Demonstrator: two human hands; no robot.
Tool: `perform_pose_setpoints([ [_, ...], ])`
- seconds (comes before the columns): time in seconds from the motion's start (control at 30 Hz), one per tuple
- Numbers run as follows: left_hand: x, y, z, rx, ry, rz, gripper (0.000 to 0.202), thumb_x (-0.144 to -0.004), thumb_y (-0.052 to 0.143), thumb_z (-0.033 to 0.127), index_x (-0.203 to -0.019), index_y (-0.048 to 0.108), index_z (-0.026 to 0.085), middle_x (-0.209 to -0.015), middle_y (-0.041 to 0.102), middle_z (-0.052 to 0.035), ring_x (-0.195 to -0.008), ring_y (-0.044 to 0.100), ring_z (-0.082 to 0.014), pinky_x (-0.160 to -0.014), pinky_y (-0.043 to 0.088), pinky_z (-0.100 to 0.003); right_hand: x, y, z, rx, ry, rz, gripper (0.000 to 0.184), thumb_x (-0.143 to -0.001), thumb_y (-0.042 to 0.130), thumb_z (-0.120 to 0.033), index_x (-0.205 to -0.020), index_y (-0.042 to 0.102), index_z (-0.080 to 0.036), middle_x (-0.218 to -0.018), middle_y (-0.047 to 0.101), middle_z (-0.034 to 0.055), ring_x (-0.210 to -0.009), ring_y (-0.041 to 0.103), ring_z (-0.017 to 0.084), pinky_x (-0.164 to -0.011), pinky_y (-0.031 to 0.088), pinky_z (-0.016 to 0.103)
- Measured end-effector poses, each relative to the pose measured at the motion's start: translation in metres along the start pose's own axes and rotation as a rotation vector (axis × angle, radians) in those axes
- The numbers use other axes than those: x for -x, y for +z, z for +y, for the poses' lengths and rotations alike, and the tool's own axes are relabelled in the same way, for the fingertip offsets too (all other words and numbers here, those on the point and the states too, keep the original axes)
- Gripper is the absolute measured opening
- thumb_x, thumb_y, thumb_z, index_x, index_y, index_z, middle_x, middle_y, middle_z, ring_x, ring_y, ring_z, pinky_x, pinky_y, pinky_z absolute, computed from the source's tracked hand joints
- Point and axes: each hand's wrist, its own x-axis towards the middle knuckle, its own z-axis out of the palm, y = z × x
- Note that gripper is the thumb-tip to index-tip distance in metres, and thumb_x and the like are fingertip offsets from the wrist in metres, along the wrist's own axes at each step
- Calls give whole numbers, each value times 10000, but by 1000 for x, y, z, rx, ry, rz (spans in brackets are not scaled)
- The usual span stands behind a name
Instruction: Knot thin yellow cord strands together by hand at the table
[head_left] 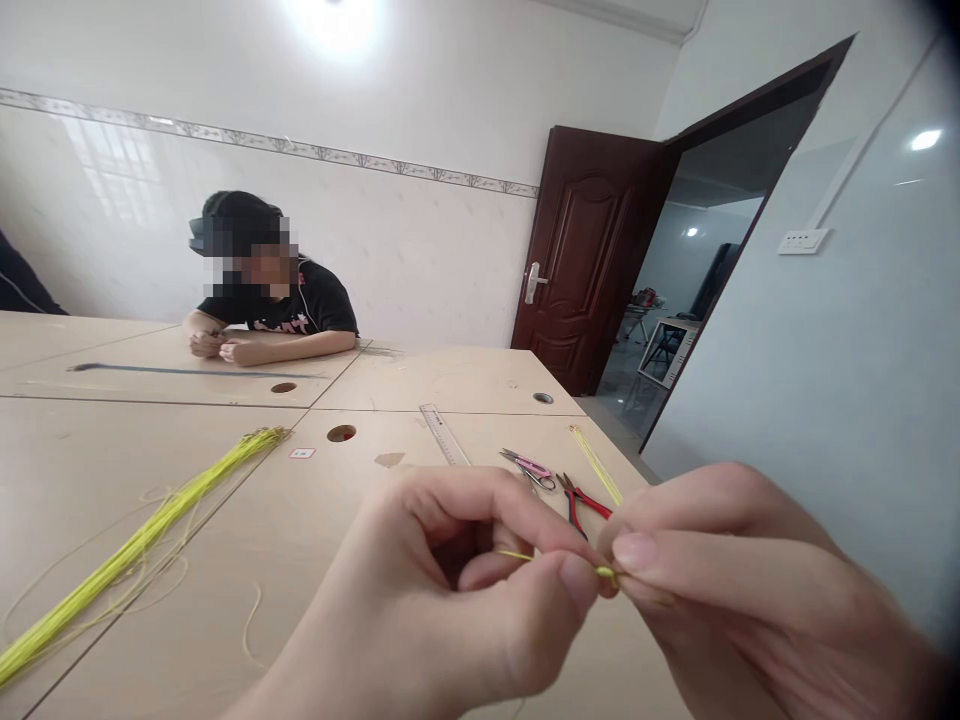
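Note:
Thumb and index finger of my left hand pinch a thin yellow cord, close to what looks like a small knot or loop. Fingertips of my right hand are pressed together on the same cord, just right of the left fingertips. Between the two hands only a short bit of cord shows; another bit runs back inside the left palm. Whatever else the right fingers hold is hidden. Behind the hands lie red-and-black pliers, pink-handled snips and a small strand of yellow cords.
A long bundle of yellow cords stretches across the left of the table. A clear ruler, a small label and a cable hole are farther back. Across the table sits a person with hands together. A brown door stands open.

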Motion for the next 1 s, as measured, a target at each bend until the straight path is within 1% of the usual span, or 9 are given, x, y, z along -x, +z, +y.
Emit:
perform_pose_setpoints([
  [0.03, -1, -1, 0, -6, 2, -5, 102, -584, 601, 135, -505, 547, 172, -446, 215, 99, -434, 193, -54, -430, 169, -237, 0, 0, 0, 8, 5, -4, 145, -808, 621, -363, -686, 649, -289, -657, 627, -38, -515, 536, 95, -405, 462, 211],
  [0.2, -3, -7, 3, -91, 1, -136, 107, -617, 594, 126, -545, 538, 181, -452, 237, 95, -430, 224, -61, -417, 217, -222, -1, 2, 1, -8, -4, -19, 115, -808, 623, -357, -720, 654, -291, -653, 621, -38, -510, 531, 92, -389, 445, 203],
  [0.33, -3, -8, 2, -107, 7, -134, 110, -614, 597, 128, -545, 531, 183, -446, 231, 98, -423, 228, -61, -414, 229, -221, -1, 1, 2, 8, -18, -29, 136, -813, 613, -372, -712, 651, -288, -648, 621, -33, -512, 539, 97, -387, 451, 202],
  [0.5, -3, -5, 1, -71, -19, -94, 120, -588, 605, 126, -518, 525, 183, -442, 230, 100, -423, 208, -57, -416, 199, -227, 0, -1, 0, 5, -10, -21, 163, -820, 601, -381, -695, 641, -284, -635, 615, -30, -501, 547, 104, -387, 467, 209],
  [0.57, -1, -2, 1, -50, -20, -50, 110, -579, 602, 137, -507, 532, 181, -440, 226, 100, -425, 202, -55, -423, 182, -234, -1, -1, 0, 4, -13, -23, 163, -817, 606, -375, -688, 641, -281, -636, 619, -30, -500, 552, 101, -389, 468, 207],
  [0.67, 1, 1, 2, -25, -10, 49, 102, -571, 590, 171, -484, 538, 177, -441, 217, 99, -430, 186, -53, -434, 158, -243, -2, 0, 0, 5, -19, -39, 153, -817, 608, -374, -695, 644, -288, -629, 622, -38, -507, 557, 98, -393, 467, 204],
  [0.7, 1, 2, 2, -30, -15, 63, 98, -564, 586, 177, -478, 540, 175, -439, 218, 99, -429, 185, -51, -436, 156, -245, -2, 0, 0, 7, -15, -42, 151, -816, 609, -375, -696, 644, -289, -628, 622, -40, -509, 558, 96, -393, 467, 202],
  [0.9, 3, 7, 4, -75, -28, 91, 99, -558, 546, 214, -469, 523, 177, -438, 218, 94, -437, 182, -55, -445, 157, -249, -3, -1, -1, 5, 11, -31, 172, -809, 619, -387, -681, 635, -273, -607, 616, -43, -493, 556, 85, -370, 437, 191],
  [1.0, 3, 7, 4, -92, -37, 96, 94, -554, 537, 221, -472, 524, 178, -442, 219, 92, -437, 181, -56, -445, 153, -253, -3, 0, -3, 0, 31, -51, 196, -823, 600, -395, -674, 628, -270, -600, 614, -44, -485, 550, 84, -370, 433, 194],
])
